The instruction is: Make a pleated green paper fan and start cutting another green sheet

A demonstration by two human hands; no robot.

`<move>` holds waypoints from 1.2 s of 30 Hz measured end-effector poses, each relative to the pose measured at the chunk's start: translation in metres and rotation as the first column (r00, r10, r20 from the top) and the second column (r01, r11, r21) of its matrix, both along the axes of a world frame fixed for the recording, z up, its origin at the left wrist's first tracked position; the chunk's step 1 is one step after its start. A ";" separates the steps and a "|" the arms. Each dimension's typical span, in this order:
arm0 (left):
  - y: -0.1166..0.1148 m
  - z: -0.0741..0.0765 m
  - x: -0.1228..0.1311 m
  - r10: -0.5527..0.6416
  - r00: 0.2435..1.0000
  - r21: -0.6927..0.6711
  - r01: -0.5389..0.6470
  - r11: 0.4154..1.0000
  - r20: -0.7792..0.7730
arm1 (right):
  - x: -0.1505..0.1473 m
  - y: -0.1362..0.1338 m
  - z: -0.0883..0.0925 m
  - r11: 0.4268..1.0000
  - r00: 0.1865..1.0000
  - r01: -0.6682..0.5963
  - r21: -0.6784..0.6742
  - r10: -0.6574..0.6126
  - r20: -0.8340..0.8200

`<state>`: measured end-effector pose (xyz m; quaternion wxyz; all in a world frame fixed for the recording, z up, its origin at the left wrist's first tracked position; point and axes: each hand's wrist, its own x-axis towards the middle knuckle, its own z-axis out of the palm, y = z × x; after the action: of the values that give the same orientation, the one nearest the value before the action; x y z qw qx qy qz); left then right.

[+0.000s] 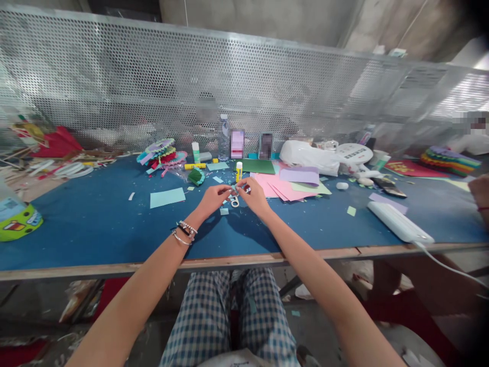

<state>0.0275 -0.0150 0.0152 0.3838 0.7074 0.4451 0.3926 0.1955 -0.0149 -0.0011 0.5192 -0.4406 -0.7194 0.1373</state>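
Head view: two hands meet over the blue table top [95,219]. The left hand [212,198] and right hand [255,196] each have fingertips pressed together on one small paper piece [236,189]. It seems to be pale teal, though it is too small and too covered by fingers to be sure. It is held just above the table, near the middle. Directly under it lie scissors [234,202], of which only the white handle shows. The left wrist carries about three bracelets [183,232].

There are two upright glue sticks, one green-capped [195,152] and one yellow-capped [239,171]. One light-blue sheet [167,197] lies to the left. To the right are a fan of pink sheets [280,189], one lilac sheet [299,176] and one dark green sheet [255,165]. One clear bottle [223,137] stands by the perforated metal screen [114,81].

A long white device [400,223] lies to the right, its cable dropping off the table edge. Another person's hand [482,196] is cut off by the right border. A round white disc [354,152] bears lettering too small to read.
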 end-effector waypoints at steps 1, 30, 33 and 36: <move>0.000 0.000 0.000 -0.008 1.000 0.010 0.008 1.000 -0.003 | 0.000 0.000 0.000 1.000 1.000 0.000 -0.004 0.000 0.002; 0.001 -0.001 0.000 -0.047 0.999 0.014 0.047 0.999 0.003 | -0.002 0.000 0.004 0.999 1.000 -0.021 -0.039 0.021 -0.008; 0.002 -0.001 -0.001 -0.037 0.998 -0.020 0.038 0.999 0.051 | -0.001 -0.002 0.004 1.000 0.998 -0.028 0.012 0.027 0.058; 0.001 0.000 -0.001 -0.021 0.997 -0.050 0.024 0.998 0.075 | 0.001 -0.005 0.004 0.996 0.987 -0.040 0.082 0.027 0.156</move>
<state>0.0265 -0.0136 0.0153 0.4224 0.6872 0.4325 0.4028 0.1960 -0.0202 0.0033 0.4774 -0.4153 -0.7701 0.0809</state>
